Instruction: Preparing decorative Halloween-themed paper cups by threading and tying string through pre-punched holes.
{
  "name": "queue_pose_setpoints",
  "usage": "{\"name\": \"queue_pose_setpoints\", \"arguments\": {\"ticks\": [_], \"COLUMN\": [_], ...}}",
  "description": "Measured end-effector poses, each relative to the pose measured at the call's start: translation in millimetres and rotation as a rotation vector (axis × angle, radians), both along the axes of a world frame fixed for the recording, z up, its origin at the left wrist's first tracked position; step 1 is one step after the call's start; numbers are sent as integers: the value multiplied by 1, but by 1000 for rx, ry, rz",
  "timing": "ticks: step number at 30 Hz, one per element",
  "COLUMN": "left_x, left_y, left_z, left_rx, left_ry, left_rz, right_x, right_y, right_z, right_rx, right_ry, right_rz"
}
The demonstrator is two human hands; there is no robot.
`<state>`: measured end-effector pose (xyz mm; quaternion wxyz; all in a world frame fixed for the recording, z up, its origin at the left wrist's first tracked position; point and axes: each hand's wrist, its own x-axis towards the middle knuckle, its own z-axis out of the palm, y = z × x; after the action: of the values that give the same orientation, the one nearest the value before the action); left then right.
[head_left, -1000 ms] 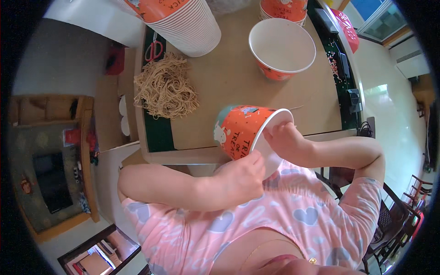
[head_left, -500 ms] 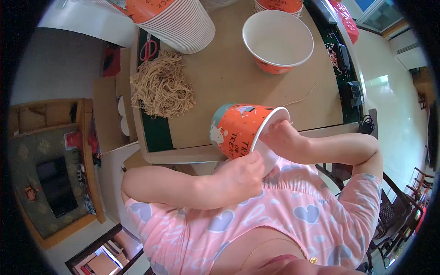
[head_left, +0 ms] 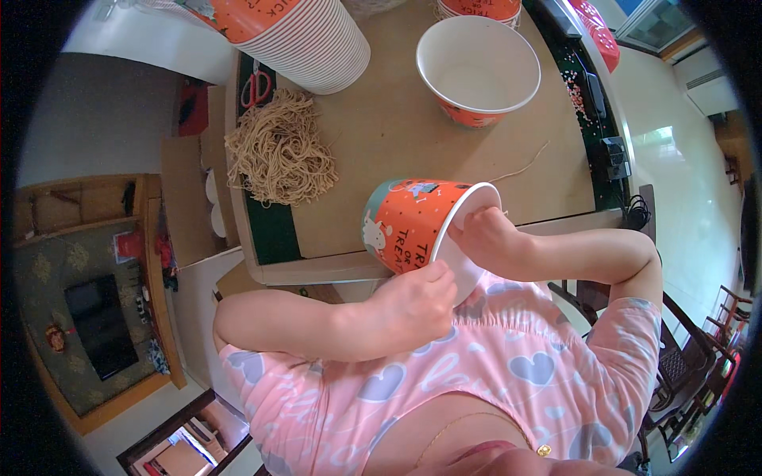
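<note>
An orange and teal paper bucket [head_left: 417, 222] lies tipped on its side at the table's near edge, its white mouth turned toward my right. My left hand [head_left: 421, 305] grips the near side of its rim, fingers closed on the wall. My right hand [head_left: 486, 238] reaches into the mouth with curled fingers; the bucket hides their tips and whatever they hold. A short bit of twine shows by the rim beside my right wrist. Beyond, a second paper bucket [head_left: 478, 67] stands upright with its white inside showing.
A heap of tan twine [head_left: 282, 151] lies at the left, with red-handled scissors [head_left: 255, 86] behind it. A tall stack of nested buckets [head_left: 305, 47] leans at the back left. A loose twine strand [head_left: 520, 165] and another orange bucket [head_left: 480, 8] lie farther right.
Almost nothing differs. Both hands stay on the bucket in the same place; the whole view has shifted very slightly.
</note>
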<state>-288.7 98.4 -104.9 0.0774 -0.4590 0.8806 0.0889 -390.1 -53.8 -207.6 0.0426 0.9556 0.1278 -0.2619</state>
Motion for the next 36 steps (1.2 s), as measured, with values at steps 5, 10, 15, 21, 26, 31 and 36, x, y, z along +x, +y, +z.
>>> {"name": "queue_pose_setpoints", "arguments": {"ticks": [5, 10, 15, 21, 26, 31, 36], "left_x": [0, 2, 2, 4, 3, 1, 2], "left_y": [0, -1, 0, -1, -1, -2, -2], "left_z": [0, 1, 0, 1, 1, -1, 0], "left_rx": [-12, -26, -31, -49, -33, -35, -3], "left_ry": [6, 6, 8, 19, 23, 33, 24], "left_rz": [-12, -8, 3, 3, 10, 9, 12], "right_x": [4, 0, 3, 1, -3, 1, -9], "right_y": [6, 7, 8, 12, 14, 14, 11], "right_z": [-3, -3, 4, -2, -6, -5, 1], "right_rx": [-43, -51, -5, -37, -71, -56, -145], "right_ry": [33, -26, 68, -48, -31, 6, -39], "right_rz": [-17, 9, 1, 28, -10, 16, 102]}}
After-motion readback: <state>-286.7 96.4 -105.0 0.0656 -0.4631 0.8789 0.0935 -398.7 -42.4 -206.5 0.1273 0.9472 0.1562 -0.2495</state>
